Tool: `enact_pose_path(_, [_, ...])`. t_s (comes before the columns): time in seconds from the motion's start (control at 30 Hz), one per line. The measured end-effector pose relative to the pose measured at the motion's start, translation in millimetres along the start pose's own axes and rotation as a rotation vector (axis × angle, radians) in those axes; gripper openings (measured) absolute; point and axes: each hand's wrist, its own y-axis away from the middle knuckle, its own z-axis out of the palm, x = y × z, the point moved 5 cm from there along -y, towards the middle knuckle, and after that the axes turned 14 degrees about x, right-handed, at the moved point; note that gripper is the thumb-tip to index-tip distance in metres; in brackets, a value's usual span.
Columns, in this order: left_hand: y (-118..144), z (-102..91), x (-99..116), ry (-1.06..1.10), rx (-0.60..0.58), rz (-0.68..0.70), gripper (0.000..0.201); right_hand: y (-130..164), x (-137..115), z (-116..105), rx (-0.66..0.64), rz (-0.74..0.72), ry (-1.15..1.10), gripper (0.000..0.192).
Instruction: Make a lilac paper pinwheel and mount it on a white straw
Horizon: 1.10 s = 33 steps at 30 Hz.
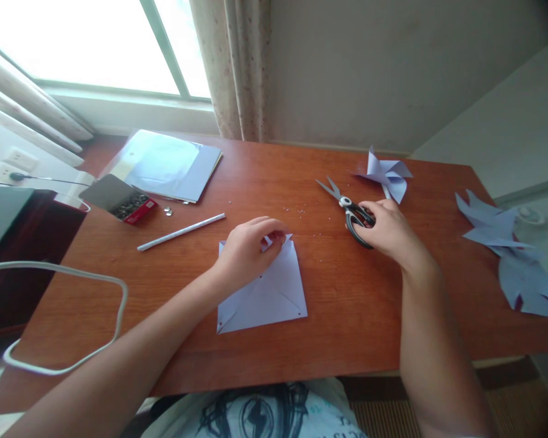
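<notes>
Nearby, scissors (344,202), pinwheel (386,173), folder (176,161), possibly paper tube (181,232)

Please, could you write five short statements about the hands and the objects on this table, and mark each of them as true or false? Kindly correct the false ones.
1. The right hand touches the scissors. True.
2. The scissors are closed. False: their blades stand apart.
3. The white tube lies left of the sheet. True.
4. The left hand holds the tube. False: it is at the far edge of the sheet.
5. A pinwheel is beyond the right hand. True.
</notes>
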Motion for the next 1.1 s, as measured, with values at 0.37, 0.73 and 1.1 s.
enact_pose_path(0.37, [8, 14.4, -3, -0.330, -0.179, 0.145, 0.025, 5, 6, -3, -0.121, -0.085, 0.208, 0.037])
enact_pose_path(0.73, [7, 14.4, -4, -0.336, -0.168, 0.163, 0.024, 12, -48, -25, 0.188, -0.220, -0.024, 0.016])
enact_pose_path(1.1, [4, 10.1, -2, -0.299, -0.096, 0.136, 0.020, 59, -109, 28, -0.227, -0.209, -0.200, 0.008])
